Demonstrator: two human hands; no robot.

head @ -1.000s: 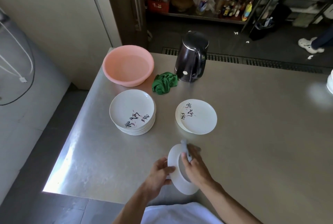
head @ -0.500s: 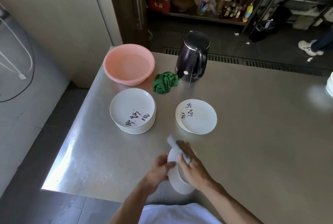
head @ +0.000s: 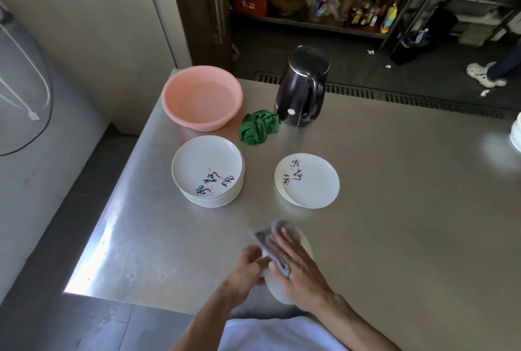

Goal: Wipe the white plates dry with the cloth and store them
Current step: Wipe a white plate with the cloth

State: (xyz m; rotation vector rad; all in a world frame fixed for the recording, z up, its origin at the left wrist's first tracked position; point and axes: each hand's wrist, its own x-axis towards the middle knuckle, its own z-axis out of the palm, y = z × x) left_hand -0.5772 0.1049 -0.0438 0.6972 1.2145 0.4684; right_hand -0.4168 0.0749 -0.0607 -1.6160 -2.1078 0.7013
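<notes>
Inspector: Presently, the white plate [head: 277,290] sits tilted on edge between your two hands, above the near edge of the steel table [head: 394,209], close to your body.

Operator: And the grip?

Inspector: Your left hand [head: 248,269] curls its fingers round the plate's left rim and holds it. Your right hand [head: 296,269] lies flat, fingers straight, pressing the grey cloth [head: 266,239] against the plate's face. The cloth is blurred; a corner sticks out past your fingertips on the far side.

Operator: The other plates?

Inspector: Two stacks stand further out on the table, well apart from your hands. The taller stack [head: 207,170] is to your left, its top plate showing black brush characters. The lower stack [head: 308,181] is to your right, marked the same way. The two do not touch.

Operator: Beyond them?

Inspector: A crumpled green rag [head: 259,126] lies between a pink basin [head: 201,96] and a dark kettle [head: 301,91], just beside the kettle's base. The basin stands at the table's far left corner. A white object [head: 517,133] is cut off at the right edge; you cannot tell from this view what it is. Past the table, a floor drain grate [head: 408,96] runs along, with cluttered metal shelving [head: 324,20] behind.
</notes>
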